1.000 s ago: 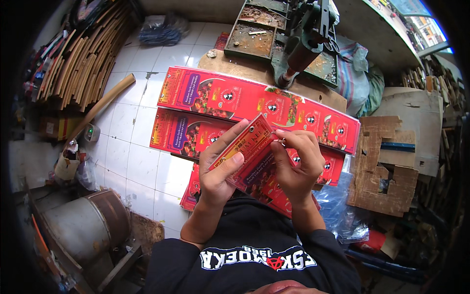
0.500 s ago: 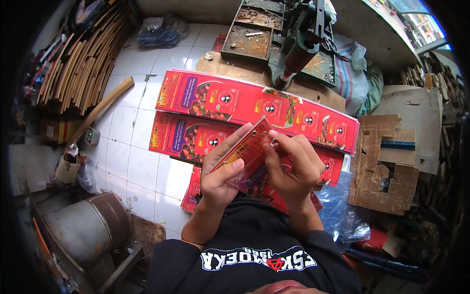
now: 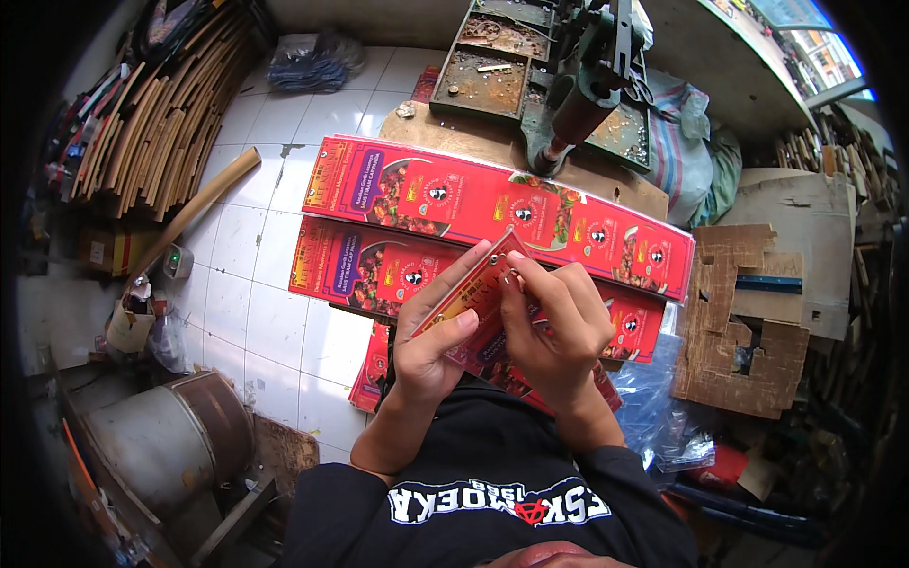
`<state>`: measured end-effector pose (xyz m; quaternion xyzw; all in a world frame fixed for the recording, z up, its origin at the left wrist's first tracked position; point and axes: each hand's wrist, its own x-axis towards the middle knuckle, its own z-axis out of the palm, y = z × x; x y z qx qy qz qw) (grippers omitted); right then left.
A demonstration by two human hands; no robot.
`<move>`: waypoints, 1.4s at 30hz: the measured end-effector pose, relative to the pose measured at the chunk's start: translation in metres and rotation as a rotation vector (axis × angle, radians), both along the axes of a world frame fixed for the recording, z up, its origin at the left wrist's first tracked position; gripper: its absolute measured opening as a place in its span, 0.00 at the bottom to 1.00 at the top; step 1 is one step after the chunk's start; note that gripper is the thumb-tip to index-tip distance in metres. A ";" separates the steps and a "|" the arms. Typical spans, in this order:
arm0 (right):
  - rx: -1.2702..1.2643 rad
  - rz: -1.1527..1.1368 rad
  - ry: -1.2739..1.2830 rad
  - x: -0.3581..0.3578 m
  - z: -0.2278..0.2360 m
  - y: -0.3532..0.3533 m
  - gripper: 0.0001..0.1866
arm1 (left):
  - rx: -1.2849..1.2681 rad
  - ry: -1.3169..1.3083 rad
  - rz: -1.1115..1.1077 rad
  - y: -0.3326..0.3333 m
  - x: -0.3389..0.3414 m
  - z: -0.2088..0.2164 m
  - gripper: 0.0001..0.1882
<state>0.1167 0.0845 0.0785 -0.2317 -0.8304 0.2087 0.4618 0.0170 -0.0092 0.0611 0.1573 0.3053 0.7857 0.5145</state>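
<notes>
A glossy red printed strip (image 3: 481,295) with a clear plastic edge is held tilted in front of my chest. My left hand (image 3: 428,348) grips its left side, thumb on top and fingers beneath. At its upper corner is a small metal eyelet (image 3: 494,259). My right hand (image 3: 565,327) is closed in a pinch at that end, with a small shiny metal ring or hook (image 3: 512,275) between thumb and fingers. Whether the metal piece passes through the strip cannot be made out. Beyond my hands lie an upper pile of similar red strips (image 3: 483,204) and a lower pile (image 3: 320,251).
A green hand press (image 3: 579,112) with compartment trays (image 3: 481,87) of small metal parts stands on the wooden board (image 3: 409,121) behind the piles. Cut cardboard (image 3: 720,331) and clear plastic bags (image 3: 653,402) lie at right. A metal drum (image 3: 156,450) stands lower left.
My right hand has shifted slightly left, and the small metal piece has turned in its pinch. The strip is tilted a little more steeply. My left hand keeps its grip.
</notes>
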 end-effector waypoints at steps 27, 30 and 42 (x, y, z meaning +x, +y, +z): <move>-0.889 0.269 0.166 0.028 -0.028 0.007 0.11 | 0.062 0.110 0.244 0.002 -0.002 -0.023 0.23; -0.885 0.269 0.171 0.027 -0.029 0.007 0.11 | 0.070 0.113 0.240 0.002 -0.005 -0.025 0.22; -0.966 0.284 0.200 0.030 -0.029 0.005 0.11 | 0.176 -0.073 -0.021 -0.004 -0.036 -0.029 0.28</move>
